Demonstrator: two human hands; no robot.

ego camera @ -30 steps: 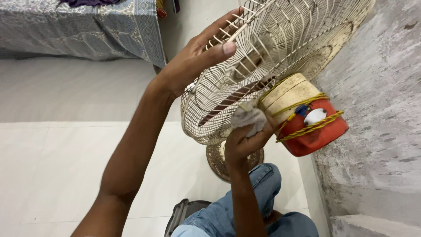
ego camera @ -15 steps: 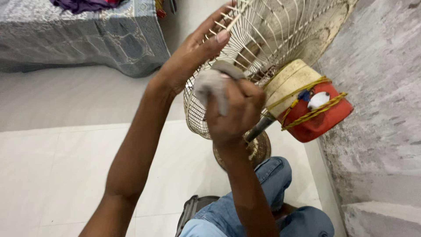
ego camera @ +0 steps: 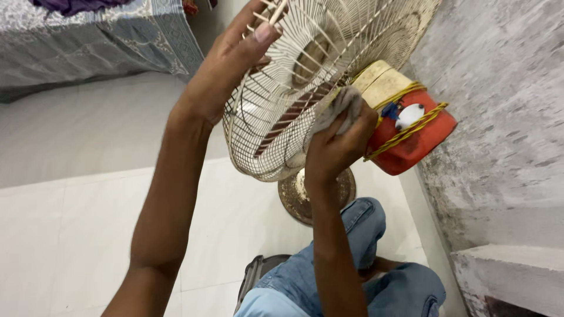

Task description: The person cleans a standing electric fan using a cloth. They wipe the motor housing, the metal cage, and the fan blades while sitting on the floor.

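Observation:
A cream wire fan guard [ego camera: 276,123] tilts toward me on a pedestal fan with a red and cream motor housing [ego camera: 411,129] bound by yellow cord. My left hand [ego camera: 226,64] grips the guard's upper rim, thumb over the wires. My right hand [ego camera: 335,147] holds a grey cloth [ego camera: 338,111] pressed against the back of the guard, close to the motor housing. A dark fan blade shows through the wires.
The fan's round rusty base [ego camera: 308,196] stands on white floor tiles [ego camera: 70,235]. A rough grey wall [ego camera: 505,117] with a ledge [ego camera: 511,276] rises on the right. A bed with a patterned sheet [ego camera: 88,41] is at the upper left. My jeans-clad knees [ego camera: 364,276] are below.
My right hand with the cloth went up over the guard's front half a second ago, then came back down to the rear of the guard beside the motor. The left hand kept its grip.

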